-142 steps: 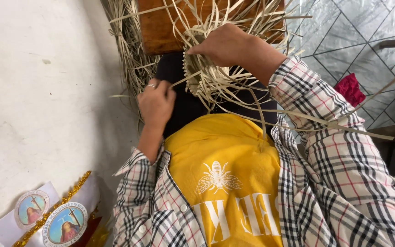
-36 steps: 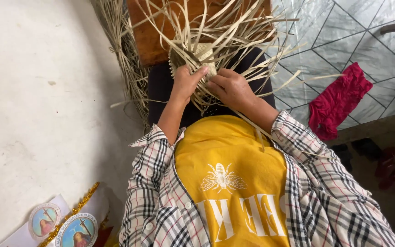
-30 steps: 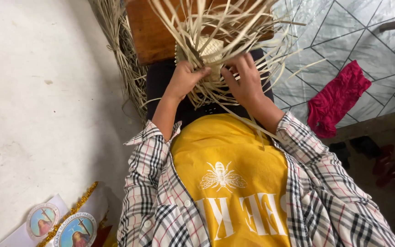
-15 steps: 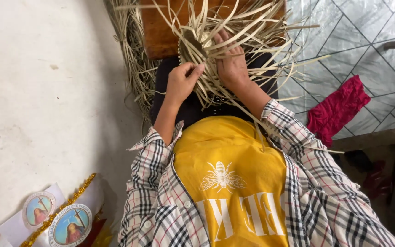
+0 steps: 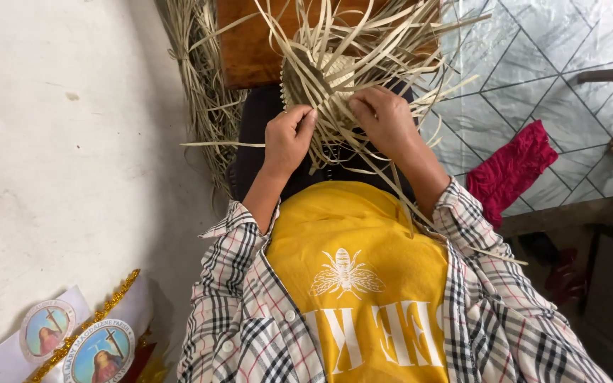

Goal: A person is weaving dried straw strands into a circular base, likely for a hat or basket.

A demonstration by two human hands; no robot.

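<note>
— Where's the weaving?
— Upper centre: left hand pinches straw strips; right hand curls on the woven piece.
— Room?
— White wall crowds left; tiled floor opens right, red cloth nearby.

The person wore an open checked shirt in cream, crossed by black, grey and thin red lines, with small pale buttons along its front edge. Its long sleeves ended in buttoned cuffs, the left one pushed back a little from the wrist, the right one sitting lower on the forearm. Beneath the shirt was a bright yellow T-shirt bearing a white insect print with spread wings, and large white block letters below it. Dark, near-black clothing covered the lap. The left hand and right hand were bare, without gloves.
</note>
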